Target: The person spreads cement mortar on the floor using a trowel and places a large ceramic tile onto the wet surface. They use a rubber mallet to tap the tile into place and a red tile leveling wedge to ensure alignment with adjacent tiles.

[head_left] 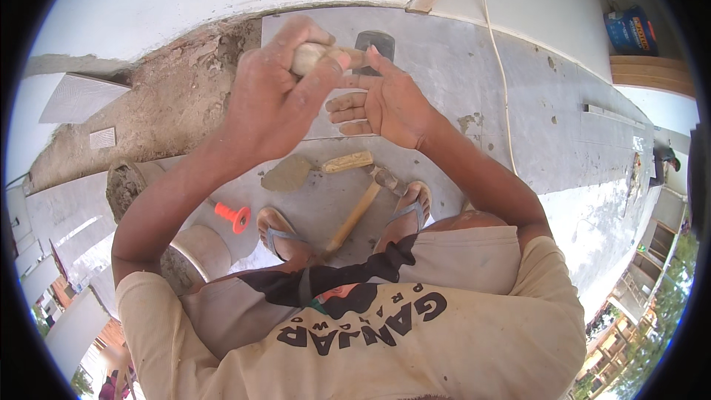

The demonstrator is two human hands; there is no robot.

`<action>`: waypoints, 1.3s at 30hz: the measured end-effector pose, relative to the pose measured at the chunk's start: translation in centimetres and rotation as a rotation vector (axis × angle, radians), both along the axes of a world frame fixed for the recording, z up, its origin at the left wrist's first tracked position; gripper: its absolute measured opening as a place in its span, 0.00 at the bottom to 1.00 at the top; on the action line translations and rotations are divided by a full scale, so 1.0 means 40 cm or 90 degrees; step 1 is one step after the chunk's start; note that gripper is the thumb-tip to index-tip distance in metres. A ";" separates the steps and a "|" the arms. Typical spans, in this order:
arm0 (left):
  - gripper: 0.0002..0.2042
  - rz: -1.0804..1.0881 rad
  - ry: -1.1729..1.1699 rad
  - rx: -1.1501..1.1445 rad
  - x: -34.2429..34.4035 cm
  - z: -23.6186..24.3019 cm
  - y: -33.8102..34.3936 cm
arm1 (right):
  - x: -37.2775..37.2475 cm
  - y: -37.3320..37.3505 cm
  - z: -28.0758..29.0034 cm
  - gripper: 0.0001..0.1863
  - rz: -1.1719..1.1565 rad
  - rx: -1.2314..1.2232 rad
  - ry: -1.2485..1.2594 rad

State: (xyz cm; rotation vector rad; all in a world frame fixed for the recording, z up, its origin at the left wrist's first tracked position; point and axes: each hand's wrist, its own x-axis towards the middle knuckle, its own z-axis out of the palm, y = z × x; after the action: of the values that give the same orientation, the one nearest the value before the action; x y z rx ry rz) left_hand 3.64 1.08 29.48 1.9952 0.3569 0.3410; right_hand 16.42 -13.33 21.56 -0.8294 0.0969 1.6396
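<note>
My left hand is closed round the pale wooden handle of a mallet, whose dark head sits just beyond my fingers. Beside it my right hand has its fingers stretched out and apart, its thumb beside the handle; whether it touches is unclear. Below, a trowel blade with a wooden handle lies on the grey tiles near a wooden-handled hammer. An orange suction-cup-like tool lies left of my sandaled feet.
Mortar-crusted buckets stand at my left, below rough bare ground and a loose tile. A cable crosses the tiles. A blue bucket sits on wood at upper right; another person is at far right.
</note>
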 end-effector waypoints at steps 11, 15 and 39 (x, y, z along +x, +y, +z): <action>0.37 -0.095 0.245 0.316 -0.063 -0.562 0.027 | 0.112 -0.014 -0.138 0.17 -0.134 -0.256 -0.715; 0.45 -0.005 0.379 0.439 -0.008 -0.732 0.128 | 0.155 0.041 -0.147 0.20 -0.073 -0.178 -0.946; 0.45 0.062 0.443 0.412 -0.061 -0.820 0.076 | 0.175 0.151 -0.303 0.19 0.160 -0.089 -1.127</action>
State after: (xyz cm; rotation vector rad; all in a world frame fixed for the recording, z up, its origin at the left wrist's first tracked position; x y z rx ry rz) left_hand 1.19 4.11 -3.31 2.7093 0.8645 -0.2342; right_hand 23.44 -7.31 9.46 -2.1439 -1.1528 0.6066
